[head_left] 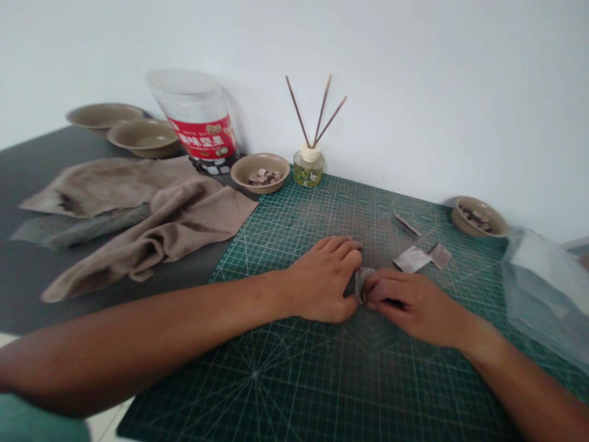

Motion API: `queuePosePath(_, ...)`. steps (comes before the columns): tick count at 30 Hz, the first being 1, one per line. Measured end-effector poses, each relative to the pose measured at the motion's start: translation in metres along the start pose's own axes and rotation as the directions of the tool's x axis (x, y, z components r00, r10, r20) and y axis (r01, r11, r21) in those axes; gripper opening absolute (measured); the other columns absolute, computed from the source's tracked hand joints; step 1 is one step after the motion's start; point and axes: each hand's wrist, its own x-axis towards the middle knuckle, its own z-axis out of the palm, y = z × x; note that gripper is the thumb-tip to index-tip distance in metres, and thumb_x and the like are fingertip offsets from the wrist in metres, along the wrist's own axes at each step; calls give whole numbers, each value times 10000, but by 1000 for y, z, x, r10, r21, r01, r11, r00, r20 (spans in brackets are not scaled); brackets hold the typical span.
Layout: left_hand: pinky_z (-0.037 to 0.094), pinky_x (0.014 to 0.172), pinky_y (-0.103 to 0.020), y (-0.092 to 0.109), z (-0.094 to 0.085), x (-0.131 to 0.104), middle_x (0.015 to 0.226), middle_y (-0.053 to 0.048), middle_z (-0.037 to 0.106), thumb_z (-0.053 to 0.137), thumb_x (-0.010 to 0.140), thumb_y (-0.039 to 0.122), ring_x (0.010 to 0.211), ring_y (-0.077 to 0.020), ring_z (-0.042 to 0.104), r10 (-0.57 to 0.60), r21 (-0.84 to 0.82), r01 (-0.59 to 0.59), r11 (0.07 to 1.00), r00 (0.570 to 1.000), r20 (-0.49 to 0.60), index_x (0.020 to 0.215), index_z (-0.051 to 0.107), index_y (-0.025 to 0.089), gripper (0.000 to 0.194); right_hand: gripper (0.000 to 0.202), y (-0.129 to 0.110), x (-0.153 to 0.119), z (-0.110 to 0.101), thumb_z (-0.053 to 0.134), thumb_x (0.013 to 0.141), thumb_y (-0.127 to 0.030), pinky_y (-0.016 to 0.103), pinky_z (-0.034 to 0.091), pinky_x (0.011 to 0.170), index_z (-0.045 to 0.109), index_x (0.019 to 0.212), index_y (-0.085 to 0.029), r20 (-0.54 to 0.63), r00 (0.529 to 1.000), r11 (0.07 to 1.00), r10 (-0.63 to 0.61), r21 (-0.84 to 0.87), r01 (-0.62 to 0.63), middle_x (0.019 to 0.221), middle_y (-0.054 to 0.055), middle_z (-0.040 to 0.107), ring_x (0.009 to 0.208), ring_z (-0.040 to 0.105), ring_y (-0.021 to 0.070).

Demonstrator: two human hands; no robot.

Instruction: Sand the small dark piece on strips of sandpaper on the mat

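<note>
A small pale grey piece (362, 277) lies on the green cutting mat (294, 368) between my hands. My left hand (322, 282) rests on the mat with curled fingers, its thumb and index finger closed on the left edge of this piece. From the other side, my right hand (409, 304) is closed in a pinch over the piece's right edge. Whatever is inside that pinch is hidden by the fingers. Just beyond my right hand lie a pale square piece (411, 259), a smaller brownish square (440, 256) and a thin strip (407, 224).
Crumpled brown suede-like hides (184, 215) cover the table's left side. Behind them stand tan bowls (142, 144) and a clear plastic tub (197, 116). Small bowls of chips (262, 169) (478, 215) flank a reed diffuser (309, 166). Clear plastic bags (538, 288) lie right.
</note>
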Motion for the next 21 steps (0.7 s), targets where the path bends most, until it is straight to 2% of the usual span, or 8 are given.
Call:
queuePosePath(3, 309, 1181, -468, 0, 0, 1, 1437, -172, 520, 666, 783, 375, 1397, -336, 422, -7, 10, 7, 1000, 1000, -6, 1096, 537, 150, 406, 119, 1, 3, 2, 529, 982, -136, 354, 507, 844, 615, 956, -214, -132, 990, 996, 58, -62, -66, 1066, 56, 667, 969, 637, 197)
queuePosePath(5, 304, 1183, -475, 0, -1, 1, 1450, -175, 509, 668, 782, 382, 1401, -339, 416, -15, 11, 15, 1000, 1000, -2, 1088, 534, 150, 407, 118, 3, 2, 0, 544, 973, -129, 351, 504, 831, 613, 938, -217, -114, 989, 991, 98, -84, -107, 1055, 47, 665, 944, 639, 191)
queuePosePath(8, 314, 1174, -480, 0, -1, 1, 1453, -177, 507, 664, 788, 395, 1401, -342, 413, -7, 12, 7, 1000, 1000, 5, 1072, 533, 154, 395, 137, 3, -2, -2, 562, 962, -113, 323, 505, 809, 619, 915, -228, 21, 998, 998, 56, -30, -55, 1002, 18, 661, 907, 639, 168)
queuePosePath(9, 317, 1172, -478, 0, -1, 1, 1450, -176, 509, 665, 786, 392, 1398, -340, 417, 0, 14, 0, 1000, 1000, 6, 1073, 533, 155, 395, 138, 2, -2, -1, 558, 965, -115, 322, 506, 814, 620, 921, -229, 26, 999, 999, 35, -12, -35, 1002, 18, 660, 915, 639, 169)
queuePosePath(14, 320, 1171, -472, -1, 0, 1, 1429, -162, 523, 670, 778, 382, 1379, -333, 434, -9, 20, 10, 1000, 1000, -12, 1081, 535, 161, 399, 110, 0, 1, 5, 523, 983, -144, 376, 509, 843, 599, 940, -211, -194, 974, 983, 114, -120, -139, 1053, 65, 651, 955, 637, 210)
queuePosePath(18, 325, 1167, -478, 0, -1, 1, 1416, -159, 532, 657, 787, 387, 1376, -336, 432, -5, 13, 5, 1000, 1000, -5, 1037, 540, 168, 352, 122, -3, 1, 7, 552, 965, -130, 334, 517, 799, 605, 909, -225, -32, 998, 997, 59, -43, -60, 998, 32, 653, 902, 641, 181)
queuePosePath(19, 326, 1167, -476, 0, -1, 1, 1413, -161, 534, 653, 789, 385, 1376, -335, 432, -2, 10, 2, 1000, 1000, -2, 1038, 541, 167, 350, 123, -4, 1, 8, 551, 965, -129, 330, 519, 801, 605, 912, -226, -35, 998, 999, 43, -26, -44, 1003, 32, 656, 911, 642, 180)
queuePosePath(21, 325, 1169, -473, 0, -2, 2, 1412, -167, 533, 652, 786, 377, 1374, -333, 433, -3, 6, 3, 1000, 1000, 1, 1056, 539, 160, 364, 115, -3, 1, 9, 537, 971, -133, 351, 517, 822, 602, 935, -220, -133, 989, 995, 66, -66, -75, 1043, 49, 657, 947, 642, 197)
